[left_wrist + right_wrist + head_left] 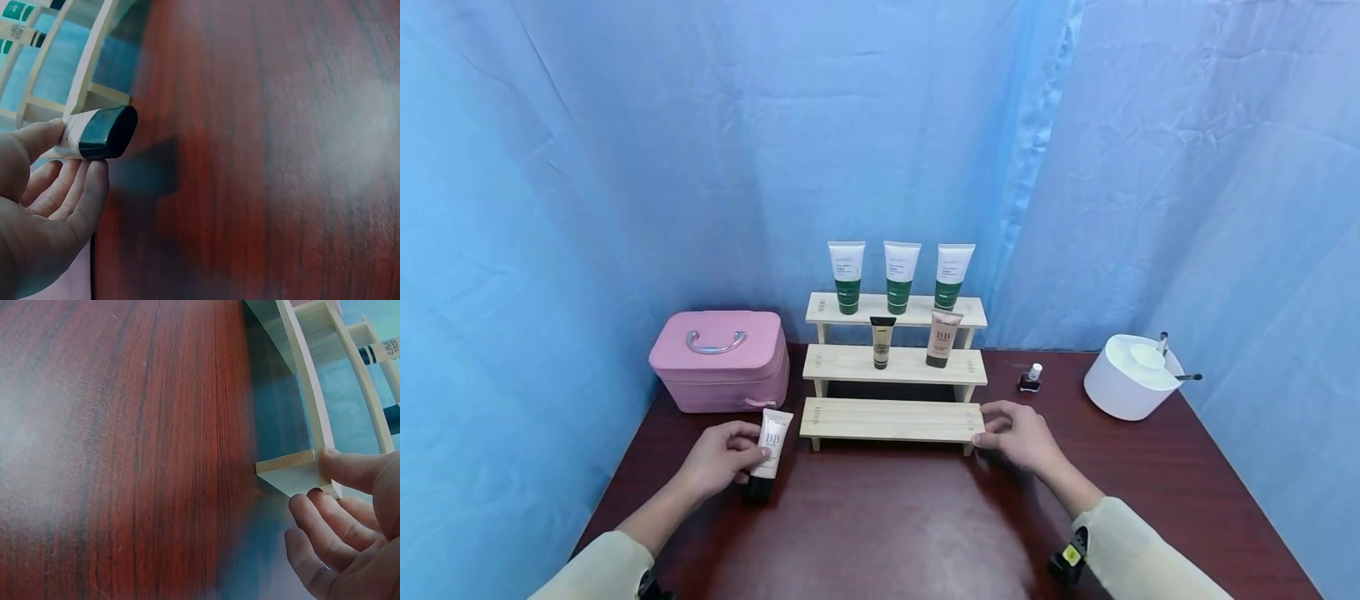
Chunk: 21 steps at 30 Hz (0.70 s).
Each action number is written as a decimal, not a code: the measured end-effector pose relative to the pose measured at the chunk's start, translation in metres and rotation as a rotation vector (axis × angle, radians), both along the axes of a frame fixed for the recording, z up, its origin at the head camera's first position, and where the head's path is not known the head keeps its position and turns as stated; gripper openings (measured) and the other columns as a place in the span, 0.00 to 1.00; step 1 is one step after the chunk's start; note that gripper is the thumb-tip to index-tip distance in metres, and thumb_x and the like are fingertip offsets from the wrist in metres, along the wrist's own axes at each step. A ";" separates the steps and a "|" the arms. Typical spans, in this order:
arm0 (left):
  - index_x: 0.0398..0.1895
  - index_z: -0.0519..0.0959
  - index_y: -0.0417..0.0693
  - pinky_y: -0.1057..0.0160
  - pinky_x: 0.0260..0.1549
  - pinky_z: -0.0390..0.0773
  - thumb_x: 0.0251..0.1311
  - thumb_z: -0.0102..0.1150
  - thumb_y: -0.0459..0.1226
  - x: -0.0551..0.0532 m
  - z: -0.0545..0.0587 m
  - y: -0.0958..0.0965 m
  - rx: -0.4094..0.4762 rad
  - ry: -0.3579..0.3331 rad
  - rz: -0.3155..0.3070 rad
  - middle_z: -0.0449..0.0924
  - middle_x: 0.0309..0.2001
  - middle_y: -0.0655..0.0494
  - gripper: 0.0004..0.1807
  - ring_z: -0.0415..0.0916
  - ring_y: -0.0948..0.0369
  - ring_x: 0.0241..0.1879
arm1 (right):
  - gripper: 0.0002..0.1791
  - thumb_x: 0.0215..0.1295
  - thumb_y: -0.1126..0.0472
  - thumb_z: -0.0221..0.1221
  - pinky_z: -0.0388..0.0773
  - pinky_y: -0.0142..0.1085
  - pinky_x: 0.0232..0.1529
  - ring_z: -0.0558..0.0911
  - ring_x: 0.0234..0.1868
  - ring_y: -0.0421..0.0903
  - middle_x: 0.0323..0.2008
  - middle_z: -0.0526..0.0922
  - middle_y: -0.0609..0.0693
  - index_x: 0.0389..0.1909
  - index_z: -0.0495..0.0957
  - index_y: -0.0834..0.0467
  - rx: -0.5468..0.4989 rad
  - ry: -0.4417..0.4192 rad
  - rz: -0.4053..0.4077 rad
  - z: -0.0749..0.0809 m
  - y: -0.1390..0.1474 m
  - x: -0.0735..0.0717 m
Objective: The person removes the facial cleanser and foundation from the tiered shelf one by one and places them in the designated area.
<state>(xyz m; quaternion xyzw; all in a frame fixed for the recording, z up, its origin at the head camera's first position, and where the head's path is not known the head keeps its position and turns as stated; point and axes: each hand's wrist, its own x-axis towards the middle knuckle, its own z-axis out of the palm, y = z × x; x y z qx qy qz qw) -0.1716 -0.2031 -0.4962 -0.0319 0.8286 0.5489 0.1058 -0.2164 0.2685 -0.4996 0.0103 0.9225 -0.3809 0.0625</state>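
My left hand (721, 460) holds a pale pink BB cream tube (774, 433) between thumb and fingers, black cap down, left of the wooden three-step display stand (887, 419). In the left wrist view the tube's black cap (109, 132) hangs above the table, over its shadow. With thumb and fingers my right hand (1021, 435) grips the right end of the lowest step (312, 406). On the middle step stand a small beige tube with a black top (882, 337) and another BB cream tube (943, 337). Several white-and-green tubes (898, 271) line the top step.
A pink case (718, 362) with a metal handle stands at the back left. Right of the stand is a dark nail polish bottle (1031, 379) with a white cap. Farther right sits a white holder (1120, 383) with brushes. Blue curtains (880, 125) surround the table (887, 533).
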 end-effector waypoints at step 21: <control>0.53 0.81 0.35 0.56 0.23 0.83 0.58 0.69 0.27 0.001 -0.016 -0.001 -0.164 0.006 -0.043 0.86 0.31 0.50 0.18 0.81 0.58 0.29 | 0.32 0.58 0.64 0.74 0.83 0.45 0.31 0.88 0.36 0.49 0.39 0.89 0.55 0.64 0.76 0.63 -0.239 -0.140 -0.021 -0.003 0.005 -0.001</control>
